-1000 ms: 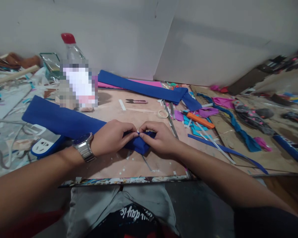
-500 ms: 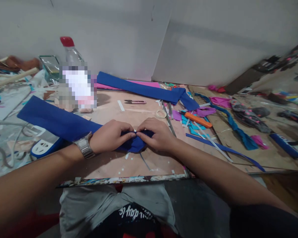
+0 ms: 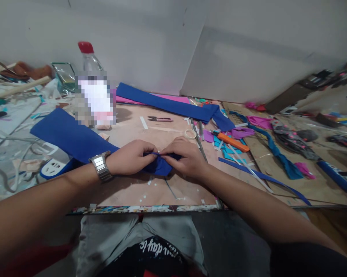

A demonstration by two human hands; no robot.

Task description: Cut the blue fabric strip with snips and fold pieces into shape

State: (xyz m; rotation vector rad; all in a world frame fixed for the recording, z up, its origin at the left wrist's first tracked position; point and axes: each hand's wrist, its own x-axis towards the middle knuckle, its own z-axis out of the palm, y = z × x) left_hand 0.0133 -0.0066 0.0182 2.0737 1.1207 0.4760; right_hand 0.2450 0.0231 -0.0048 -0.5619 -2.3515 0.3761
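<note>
A wide blue fabric strip [image 3: 72, 134] runs from the left of the table to its front middle, where its end is bunched and folded. My left hand [image 3: 133, 157], with a metal watch at the wrist, pinches that folded end between thumb and fingers. Touching it from the other side, my right hand [image 3: 186, 156] grips the same fabric, thumb tip close to the left thumb. The fingers partly cover the fold. Behind the hands lie thread snips [image 3: 160, 119] and a ring of pale tape [image 3: 190, 133].
A second blue strip [image 3: 161, 104] lies along the wall. To the right are an orange utility knife [image 3: 233, 142], scissors [image 3: 200, 142] and coloured scraps. On the left stand a red-capped bottle [image 3: 89, 61] and a blue-white power strip [image 3: 53, 167] with cords.
The view has shifted slightly, so the table's things appear a little further right. Both hands keep their pinch on the blue fabric; its folded front edge has changed shape a little.
</note>
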